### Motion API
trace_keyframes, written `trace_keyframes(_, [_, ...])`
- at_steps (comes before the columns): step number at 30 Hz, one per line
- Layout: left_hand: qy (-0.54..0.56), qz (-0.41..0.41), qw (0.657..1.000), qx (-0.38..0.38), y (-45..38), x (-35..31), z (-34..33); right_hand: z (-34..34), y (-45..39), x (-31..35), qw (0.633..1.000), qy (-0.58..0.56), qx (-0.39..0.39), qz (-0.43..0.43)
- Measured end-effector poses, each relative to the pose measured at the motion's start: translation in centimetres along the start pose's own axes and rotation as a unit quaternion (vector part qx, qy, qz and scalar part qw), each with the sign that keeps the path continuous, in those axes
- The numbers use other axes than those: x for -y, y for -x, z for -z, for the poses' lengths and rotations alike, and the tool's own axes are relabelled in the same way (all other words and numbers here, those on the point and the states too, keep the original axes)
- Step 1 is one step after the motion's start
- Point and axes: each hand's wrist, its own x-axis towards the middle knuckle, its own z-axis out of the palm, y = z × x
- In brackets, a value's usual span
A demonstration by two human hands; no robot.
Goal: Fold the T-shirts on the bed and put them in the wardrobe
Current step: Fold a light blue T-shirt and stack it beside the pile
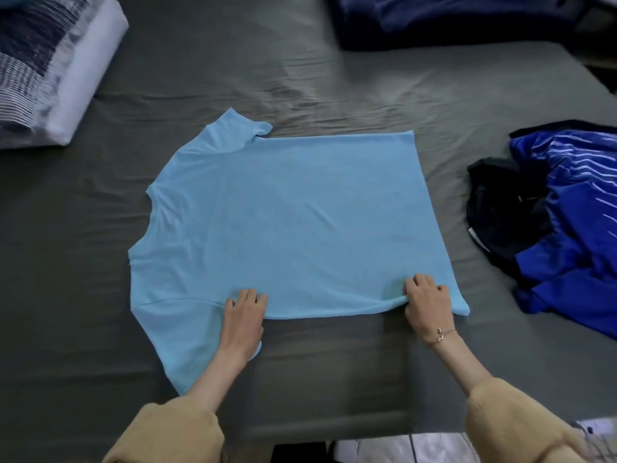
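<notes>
At the upper left of the frame lies one folded bundle of bedding [50, 68], white with dark blue stripes, on the grey bed sheet [334, 362]. No writing or label can be read anywhere.

In the middle of the frame lies one light blue T-shirt [283, 212], spread flat on the sheet with its neck towards the left and its hem towards the right. The cloth is plain and mostly smooth, with one sleeve at the top and the other at the lower left under the left forearm.

Two hands work its near edge. The left hand [243, 312] rests on the shirt by the sleeve seam, fingers bent and pressing the cloth. The right hand [427, 305], with one thin bracelet [442, 335] on its wrist, has its fingers curled round a bunched fold of the near edge. Both arms wear tan sleeves [173, 432].

At the right lies one heap of dark blue and black clothes [567, 222], and another dark blue heap [450, 18] lies at the top right.
</notes>
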Motion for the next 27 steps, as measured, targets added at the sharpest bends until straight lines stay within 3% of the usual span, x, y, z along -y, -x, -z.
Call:
trace_keyframes(3, [-0.001,0.027,0.999,-0.04,-1.8,0.5,0.5,0.4,-1.3,-1.1,0.998,0.0,-0.038,-0.042])
trace_keyframes(11, [0.062,0.149,0.986,-0.032,-10.4,2.3,2.8,1.2,-8.5,-2.5,0.991,-0.007,-0.052,-0.122])
trace_keyframes(20, [0.077,0.177,0.981,-0.026,-18.4,4.6,2.9,2.1,-16.1,-2.1,0.946,-0.157,-0.055,-0.278])
trace_keyframes(24, [0.084,0.2,0.975,-0.038,-19.6,4.9,2.4,1.5,-16.9,-1.4,0.926,-0.159,-0.07,-0.335])
trace_keyframes(27, [0.082,0.212,0.971,-0.079,-19.8,4.4,1.7,0.7,-17.2,-0.8,0.924,-0.122,-0.139,-0.335])
